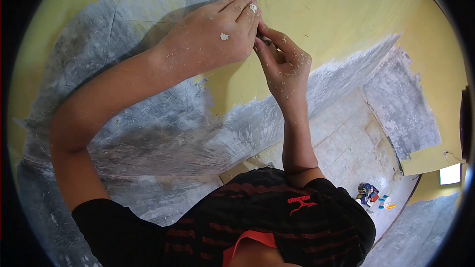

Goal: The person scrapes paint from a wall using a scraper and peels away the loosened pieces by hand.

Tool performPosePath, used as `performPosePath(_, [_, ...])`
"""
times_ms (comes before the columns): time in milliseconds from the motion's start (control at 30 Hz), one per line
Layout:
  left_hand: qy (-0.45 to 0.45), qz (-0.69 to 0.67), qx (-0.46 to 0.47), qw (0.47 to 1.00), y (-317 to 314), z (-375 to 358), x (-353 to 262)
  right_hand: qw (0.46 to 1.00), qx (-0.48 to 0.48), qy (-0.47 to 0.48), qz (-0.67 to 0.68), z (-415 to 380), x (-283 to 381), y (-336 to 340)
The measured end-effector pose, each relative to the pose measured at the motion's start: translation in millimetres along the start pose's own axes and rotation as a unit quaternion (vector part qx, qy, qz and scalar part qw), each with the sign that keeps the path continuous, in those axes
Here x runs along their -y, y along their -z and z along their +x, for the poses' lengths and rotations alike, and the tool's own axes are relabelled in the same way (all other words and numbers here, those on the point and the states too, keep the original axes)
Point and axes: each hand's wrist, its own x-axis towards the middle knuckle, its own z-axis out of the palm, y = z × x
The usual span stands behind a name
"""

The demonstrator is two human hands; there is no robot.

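Observation:
My left hand lies over a dark, flat scraper against the wall, its fingers closed and pressed onto the tool. Pale paint flakes stick to the back of that hand. My right hand pinches the lower end of the same scraper between thumb and fingers. Only the scraper's ends show; my left hand hides the middle. Around the tool the wall has yellow paint, and beside it spreads a bare grey patch with ragged paint edges.
Grey scraped areas continue along the lower wall and around the corner. Below is a pale tiled floor. Several small items, including a dark printed container, stand on the floor at the right. A white square shows at the far right.

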Motion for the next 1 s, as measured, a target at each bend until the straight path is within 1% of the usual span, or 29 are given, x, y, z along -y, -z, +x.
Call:
performPosePath(100, [-0.01,0.032,-0.007,0.999,1.5,0.8,1.8,1.0,0.0,0.009,-0.023,1.0,3.9,0.7])
performPosePath(167, [-0.006,-0.021,0.001,1.0,5.2,-0.6,-5.2,1.0,0.008,0.001,-0.027,-7.8,1.6,5.9])
performPosePath(200, [-0.003,-0.019,-0.001,1.0,3.1,-1.8,-7.0,1.0,0.01,0.004,-0.028,-10.1,3.2,6.7])
performPosePath(267, [-0.017,-0.032,-0.003,0.999,0.7,-3.5,-9.8,0.999,0.016,-0.034,-0.038,-13.7,6.0,6.3])
performPosePath(300, [-0.016,-0.031,-0.001,0.999,-0.8,-4.9,-9.3,0.999,0.018,-0.034,-0.036,-12.6,5.9,4.0])
performPosePath(367, [-0.003,-0.048,-0.018,0.999,-0.8,-3.3,-5.2,0.999,-0.005,-0.029,0.033,-8.9,6.2,-0.8])
performPosePath(500, [0.012,-0.056,-0.033,0.998,-3.2,-3.3,-3.3,1.0,-0.002,-0.027,-0.009,-9.2,3.9,0.8])
performPosePath(567, [-0.001,-0.082,-0.011,0.997,-0.8,-4.5,-5.1,1.0,-0.003,-0.002,-0.029,-16.1,-6.3,1.3])
performPosePath(633, [-0.003,-0.073,-0.008,0.997,-1.1,-4.9,-6.9,1.0,-0.009,-0.001,-0.017,-16.7,-12.1,-2.7])
performPosePath(700, [-0.002,-0.074,-0.004,0.997,-2.5,-6.0,-10.2,1.0,-0.012,-0.009,-0.011,-19.1,-12.1,-3.1])
performPosePath(767, [0.017,-0.068,-0.031,0.997,-3.5,-4.5,-3.3,1.0,-0.019,-0.02,-0.01,-11.8,-2.0,-6.6])
performPosePath(800, [0.016,-0.07,-0.028,0.997,-3.9,-5.2,-4.0,1.0,-0.019,-0.023,-0.008,-12.3,3.7,-5.0])
performPosePath(867, [0.011,-0.073,-0.032,0.997,-4.8,-4.5,-2.7,0.995,0.023,-0.088,-0.045,-13.1,13.5,-0.2])
performPosePath(900, [0.01,-0.069,-0.034,0.997,-5.2,-4.9,-3.8,0.995,0.022,-0.084,-0.045,-14.9,9.1,-1.0])
performPosePath(967, [0.001,-0.064,-0.014,0.998,-4.5,-4.4,-8.5,0.999,0.001,-0.038,-0.014,-16.0,0.2,-2.7])
performPosePath(1000, [0.002,-0.062,-0.016,0.998,-6.3,-4.5,-6.1,0.999,0.001,-0.035,-0.015,-13.2,-2.6,-3.5])
